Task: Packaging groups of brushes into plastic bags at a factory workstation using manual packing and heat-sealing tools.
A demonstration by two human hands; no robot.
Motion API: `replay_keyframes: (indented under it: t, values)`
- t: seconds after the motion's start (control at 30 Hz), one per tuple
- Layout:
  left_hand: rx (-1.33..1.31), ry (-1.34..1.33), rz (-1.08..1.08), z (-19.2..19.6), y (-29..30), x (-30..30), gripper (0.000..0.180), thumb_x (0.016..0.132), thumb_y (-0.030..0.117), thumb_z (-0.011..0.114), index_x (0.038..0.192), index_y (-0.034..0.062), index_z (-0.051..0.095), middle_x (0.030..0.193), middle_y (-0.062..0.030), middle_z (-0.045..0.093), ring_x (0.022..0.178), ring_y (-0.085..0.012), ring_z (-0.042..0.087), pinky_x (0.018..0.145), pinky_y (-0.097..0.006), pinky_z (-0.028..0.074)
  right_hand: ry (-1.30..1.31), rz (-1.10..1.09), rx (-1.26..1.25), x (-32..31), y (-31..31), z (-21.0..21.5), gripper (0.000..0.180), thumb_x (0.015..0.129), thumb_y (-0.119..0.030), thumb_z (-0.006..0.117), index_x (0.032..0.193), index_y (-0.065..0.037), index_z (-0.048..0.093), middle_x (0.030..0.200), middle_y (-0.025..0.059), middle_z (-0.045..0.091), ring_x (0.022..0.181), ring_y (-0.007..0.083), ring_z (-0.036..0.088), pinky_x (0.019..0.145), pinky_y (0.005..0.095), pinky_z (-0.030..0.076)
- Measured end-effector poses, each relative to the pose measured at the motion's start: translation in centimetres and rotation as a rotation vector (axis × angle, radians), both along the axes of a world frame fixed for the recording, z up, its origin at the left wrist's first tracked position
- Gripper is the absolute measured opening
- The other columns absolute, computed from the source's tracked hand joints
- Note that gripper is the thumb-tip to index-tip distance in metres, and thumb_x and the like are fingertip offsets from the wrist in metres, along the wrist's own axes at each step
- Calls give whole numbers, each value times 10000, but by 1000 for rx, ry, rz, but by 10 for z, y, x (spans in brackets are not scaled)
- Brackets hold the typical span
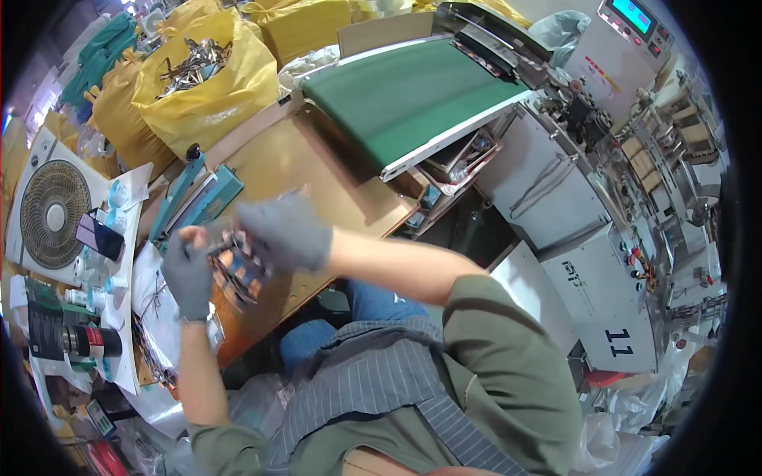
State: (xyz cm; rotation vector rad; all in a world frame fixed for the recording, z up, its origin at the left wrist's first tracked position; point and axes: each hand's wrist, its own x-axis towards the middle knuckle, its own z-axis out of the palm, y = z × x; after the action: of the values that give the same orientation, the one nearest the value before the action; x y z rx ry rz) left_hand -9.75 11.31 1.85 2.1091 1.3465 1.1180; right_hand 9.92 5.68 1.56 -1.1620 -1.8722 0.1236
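Both my hands wear grey gloves with some fingertips bare, and they are raised together over the near left part of the brown worktable [341,186]. My left hand [189,274] is closed around one side of a bunch of thin, shiny dark metal pieces [238,270]. My right hand [290,232], blurred by motion, curls over the other side of the same bunch. Its fingers are partly hidden, and the exact kind of the pieces is too smeared to tell. Behind my hands stands a teal metal tool with a lever [198,198].
A green conveyor belt [405,99] lies beyond the table, near a grey machine cabinet [599,293]. An open yellow bag [198,119] holds similar metal pieces. To the left are a fan [55,214], a phone [101,236] and a dark thermos [91,341] on a white shelf.
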Motion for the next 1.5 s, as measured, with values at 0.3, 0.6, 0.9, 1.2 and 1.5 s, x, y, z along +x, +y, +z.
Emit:
replay_keyframes:
  t: [0.3, 0.6, 0.9, 1.2, 1.5]
  values:
    - [129, 30, -8, 5, 50, -12, 273, 896, 178, 506, 1008, -42, 622, 715, -85, 609, 492, -124, 571, 481, -259, 445, 15, -266, -219, 30, 76, 20, 114, 747, -163, 525, 822, -92, 573, 780, 152, 623, 771, 353, 603, 662, 420, 466]
    - [-261, 60, -303, 23, 45, -29, 293, 883, 176, 521, 1083, -25, 593, 755, -79, 622, 562, -83, 592, 469, -198, 449, 110, -18, -818, 53, 81, 48, 199, 814, -151, 619, 952, -15, 573, 704, 70, 596, 587, 126, 580, 555, 249, 497]
    - [-382, -458, -227, 75, -6, -27, 203, 893, 98, 515, 987, -66, 590, 691, -52, 615, 564, -62, 587, 489, -185, 461, -371, 336, -142, -14, 72, 29, 192, 877, -255, 557, 813, -76, 527, 638, 145, 553, 606, 355, 568, 523, 394, 442]
    - [-624, -497, 17, -88, 72, -61, 285, 714, 230, 736, 889, 13, 672, 794, -68, 672, 749, -110, 615, 702, -274, 474, -518, -20, -109, -60, 206, -48, 283, 894, -344, 513, 859, -72, 584, 630, 138, 572, 605, 307, 597, 572, 400, 467]
    - [-729, -953, 74, -154, 148, -86, 256, 721, 144, 747, 922, 7, 668, 864, -37, 663, 724, -114, 603, 649, -255, 469, -226, -136, -191, -118, 301, 2, 398, 816, -459, 562, 966, -93, 610, 1017, 161, 596, 863, 360, 604, 743, 416, 480]
